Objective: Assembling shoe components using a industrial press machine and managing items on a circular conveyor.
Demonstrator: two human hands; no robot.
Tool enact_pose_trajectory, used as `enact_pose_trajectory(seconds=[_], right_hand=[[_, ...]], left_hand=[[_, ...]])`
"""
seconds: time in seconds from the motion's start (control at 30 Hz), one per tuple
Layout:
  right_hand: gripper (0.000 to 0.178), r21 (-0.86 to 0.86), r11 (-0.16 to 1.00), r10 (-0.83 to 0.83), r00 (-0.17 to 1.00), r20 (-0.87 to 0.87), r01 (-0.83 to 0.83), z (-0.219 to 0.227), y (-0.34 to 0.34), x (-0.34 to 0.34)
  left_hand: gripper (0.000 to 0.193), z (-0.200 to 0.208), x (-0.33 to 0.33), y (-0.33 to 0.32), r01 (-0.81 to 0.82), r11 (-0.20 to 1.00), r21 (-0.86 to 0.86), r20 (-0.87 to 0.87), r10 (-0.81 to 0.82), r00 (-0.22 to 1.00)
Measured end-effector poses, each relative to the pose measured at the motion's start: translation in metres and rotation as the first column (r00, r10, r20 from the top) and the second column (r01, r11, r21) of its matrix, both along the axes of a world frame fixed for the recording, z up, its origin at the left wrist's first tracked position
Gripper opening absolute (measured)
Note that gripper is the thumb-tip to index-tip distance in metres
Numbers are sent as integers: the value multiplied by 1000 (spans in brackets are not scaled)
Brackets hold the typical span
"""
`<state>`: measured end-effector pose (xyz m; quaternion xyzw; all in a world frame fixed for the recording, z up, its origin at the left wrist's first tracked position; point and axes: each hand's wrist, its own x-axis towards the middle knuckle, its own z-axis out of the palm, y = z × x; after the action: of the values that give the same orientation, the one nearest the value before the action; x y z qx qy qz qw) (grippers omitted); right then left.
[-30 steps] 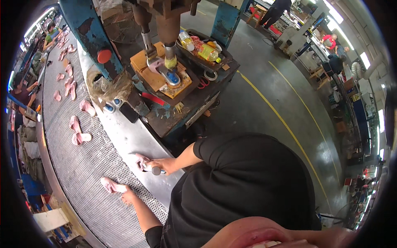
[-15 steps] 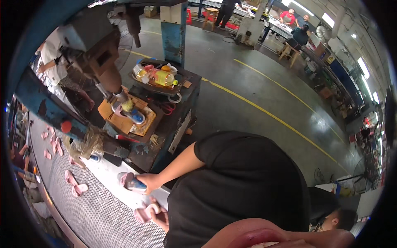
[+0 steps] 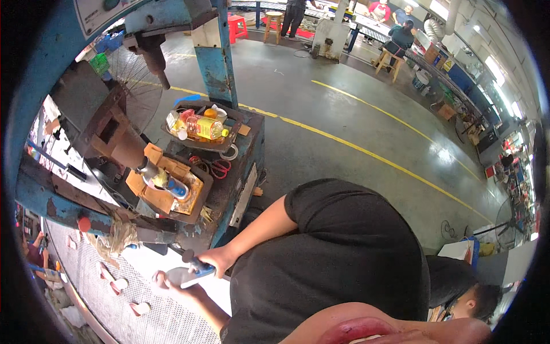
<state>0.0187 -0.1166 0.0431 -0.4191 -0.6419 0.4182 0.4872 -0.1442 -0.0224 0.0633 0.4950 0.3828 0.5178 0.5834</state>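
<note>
My right hand (image 3: 216,261) is closed around a blue shoe last (image 3: 200,268) with a pale underside and a dark round knob at one end. Right beside it, my left hand (image 3: 179,288) has its fingers curled at a blurred dark grey piece (image 3: 176,275), which I cannot make out. Both hands are over the white strip (image 3: 152,261) along the mesh conveyor. Pink sandals lie on the conveyor: one (image 3: 139,309) close to my left forearm, another pair (image 3: 114,281) farther left.
Ahead stands a blue press (image 3: 215,71); its head (image 3: 123,146) comes down to another blue last (image 3: 177,189) on a cardboard-lined tray. On the bench are a tray with a yellow bottle (image 3: 206,127), red-handled scissors (image 3: 220,168) and a tape roll (image 3: 230,152). People sit at far worktables.
My left hand has let go of a pink sandal and come up beside my right hand. A pink sandal now lies on the conveyor near my left forearm. The view has shifted.
</note>
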Motion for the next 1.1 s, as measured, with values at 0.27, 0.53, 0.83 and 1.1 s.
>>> enact_pose_trajectory(seconds=[0.27,0.53,0.83,1.1], right_hand=[[78,-3,943,-333,942,41,333,13,-49,65],[69,-111,675,-722,684,107,730,24,-103,103],[68,-124,593,-785,605,132,796,8,-106,124],[71,79,720,-693,705,151,690,16,-48,128]], left_hand=[[44,-46,98,-50,616,668,-417,245,-570,784],[55,-62,153,17,683,640,-352,-265,-768,583],[96,-90,265,88,333,819,466,-813,249,526],[62,-67,171,54,352,830,433,-491,-111,864]])
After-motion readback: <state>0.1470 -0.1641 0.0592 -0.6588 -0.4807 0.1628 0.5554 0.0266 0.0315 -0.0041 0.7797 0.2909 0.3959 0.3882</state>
